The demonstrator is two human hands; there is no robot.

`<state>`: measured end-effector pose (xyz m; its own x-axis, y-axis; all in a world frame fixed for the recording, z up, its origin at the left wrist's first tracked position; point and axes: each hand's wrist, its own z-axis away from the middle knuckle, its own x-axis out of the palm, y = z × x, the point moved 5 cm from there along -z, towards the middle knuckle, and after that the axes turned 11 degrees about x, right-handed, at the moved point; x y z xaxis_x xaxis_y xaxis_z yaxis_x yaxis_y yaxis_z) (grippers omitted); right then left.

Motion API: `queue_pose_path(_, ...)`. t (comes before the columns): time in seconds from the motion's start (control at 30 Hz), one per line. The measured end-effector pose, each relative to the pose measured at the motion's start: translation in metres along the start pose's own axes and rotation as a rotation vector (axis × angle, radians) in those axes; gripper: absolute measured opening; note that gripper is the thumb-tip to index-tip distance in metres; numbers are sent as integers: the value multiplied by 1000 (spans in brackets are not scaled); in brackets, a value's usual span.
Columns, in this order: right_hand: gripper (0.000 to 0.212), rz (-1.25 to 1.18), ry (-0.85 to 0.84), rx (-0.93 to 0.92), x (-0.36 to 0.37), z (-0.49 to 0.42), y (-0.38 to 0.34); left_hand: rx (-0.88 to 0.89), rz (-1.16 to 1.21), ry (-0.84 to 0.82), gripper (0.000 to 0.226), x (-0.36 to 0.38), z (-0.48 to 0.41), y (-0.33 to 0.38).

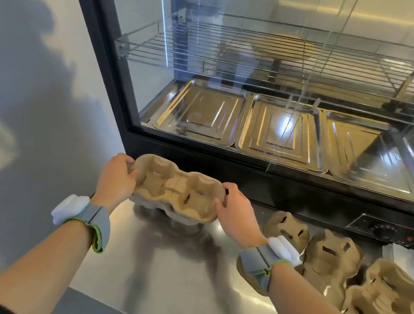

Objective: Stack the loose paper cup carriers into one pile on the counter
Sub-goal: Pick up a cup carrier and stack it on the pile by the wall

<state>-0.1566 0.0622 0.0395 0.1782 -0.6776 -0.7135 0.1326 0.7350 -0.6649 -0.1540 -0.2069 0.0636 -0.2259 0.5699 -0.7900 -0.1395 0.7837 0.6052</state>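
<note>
A brown pulp cup carrier (177, 189) sits on top of a short pile of the same carriers on the steel counter (176, 274), close to the display case. My left hand (115, 179) grips its left end and my right hand (236, 210) grips its right end. To the right, three loose carriers lie on the counter: one (287, 228) partly behind my right wrist, one (329, 260) in the middle, and one (384, 296) at the far right. Both wrists wear grey straps with white sensor blocks.
A glass-fronted warming display case (292, 89) stands right behind the pile, with steel trays (282, 133) inside and a wire shelf above. Its control panel with a dial (384, 231) is at the right. A white wall (33, 102) borders the counter on the left.
</note>
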Motion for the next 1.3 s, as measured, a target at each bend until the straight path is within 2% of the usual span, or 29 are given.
queue_pose_path(0.2, 44, 70, -56, 74, 20, -27, -13, 4, -51, -78, 26, 14, -26, -29)
queue_pose_path(0.37, 40, 158, -89, 140, 41, -35, -7, -18, -145, -158, 32, 31, -30, -45)
queue_pose_path(0.63, 45, 227, -122, 174, 52, -42, 3, -57, -219, -213, 32, 46, -31, -63)
queue_pose_path(0.8, 54, 212, -192, 203, 44, -41, 10, -70, -269, -170, 33, 50, -31, -56)
queue_pose_path(0.9, 58, 216, -195, 245, 28, -35, 25, 18, -290, -77, 38, 51, -31, -39)
queue_pose_path(1.1, 48, 204, -107, 323, -27, -19, 75, 258, -110, -32, 33, 74, -29, 29)
queue_pose_path(1.3, 46, 185, -10, 406, -85, 3, 126, 429, 36, -176, 25, 128, 0, 99)
